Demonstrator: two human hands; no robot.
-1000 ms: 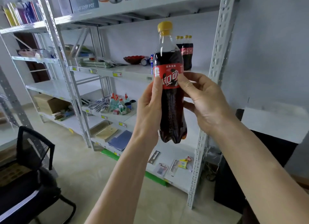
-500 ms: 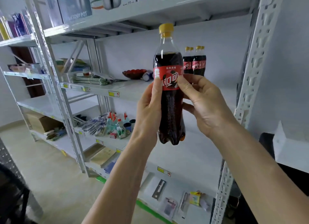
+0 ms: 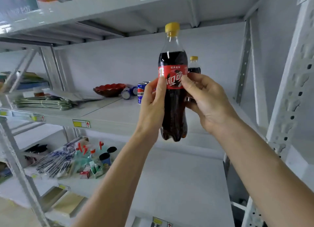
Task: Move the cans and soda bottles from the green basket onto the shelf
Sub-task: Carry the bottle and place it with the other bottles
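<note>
Nearing the shelf (image 3: pixel 108 115), the cola bottle (image 3: pixel 173 97) is upright in mid-air, pinched at its label by the left hand (image 3: pixel 153 106) and right hand (image 3: pixel 206 99). The shelf now looms larger, so placement seems close; another bottle (image 3: pixel 194 63) behind it is mostly hidden, beside blue cans (image 3: pixel 140 92)

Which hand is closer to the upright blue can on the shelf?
Left. The left hand grips the cola bottle right beside the blue can, partly covering it. The right hand grips the bottle's far side.
</note>
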